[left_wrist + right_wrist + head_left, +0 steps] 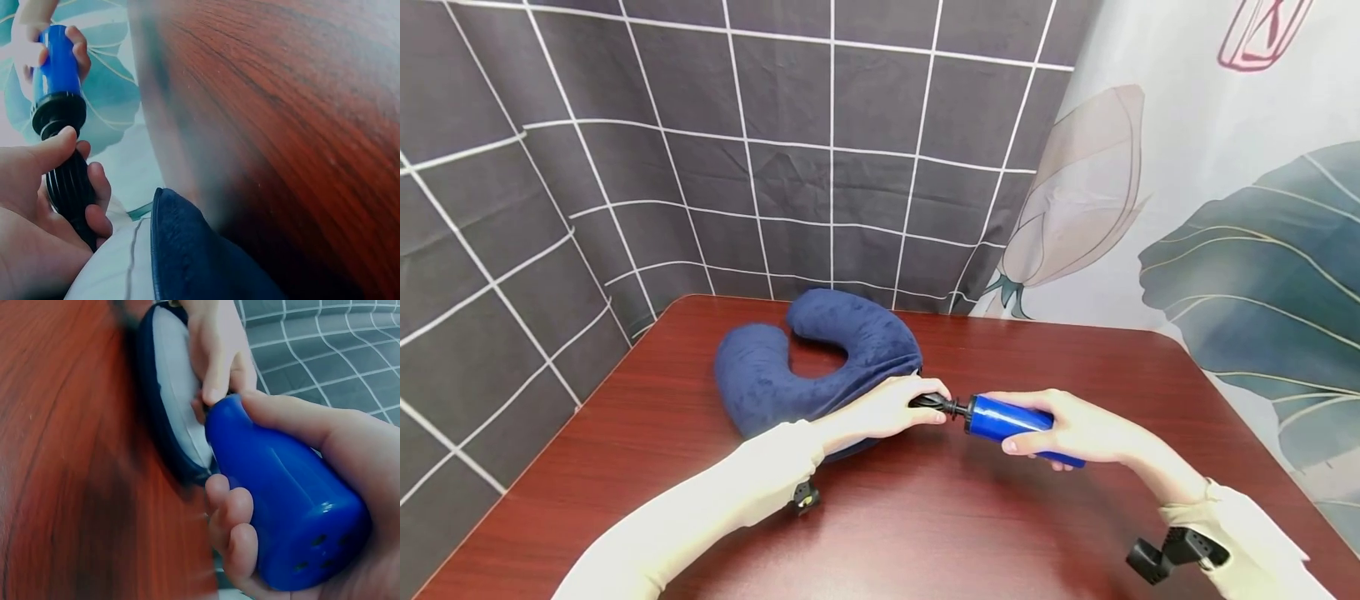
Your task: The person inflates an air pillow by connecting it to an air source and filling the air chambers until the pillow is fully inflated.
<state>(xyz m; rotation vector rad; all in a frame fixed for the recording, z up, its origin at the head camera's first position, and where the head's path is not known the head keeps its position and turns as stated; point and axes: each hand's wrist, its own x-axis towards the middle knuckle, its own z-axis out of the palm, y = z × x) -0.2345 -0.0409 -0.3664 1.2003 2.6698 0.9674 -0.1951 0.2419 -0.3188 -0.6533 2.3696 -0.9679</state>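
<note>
Both hands hold a hand pump with a blue cylinder and a black ribbed end. My right hand wraps its fingers and thumb round the blue cylinder, whose end face in the right wrist view has several small holes. My left hand curls round the black ribbed end, thumb close to the black collar. Just beside the left hand, a navy U-shaped neck pillow lies on the table, partly covered by that hand and forearm. White material shows at the pillow's open cover edge. The ribbed end's tip is hidden by the left hand.
The reddish-brown wooden table carries the pillow. A dark curtain with a white grid hangs behind and to the left. A pale curtain with flower and leaf prints hangs at the right.
</note>
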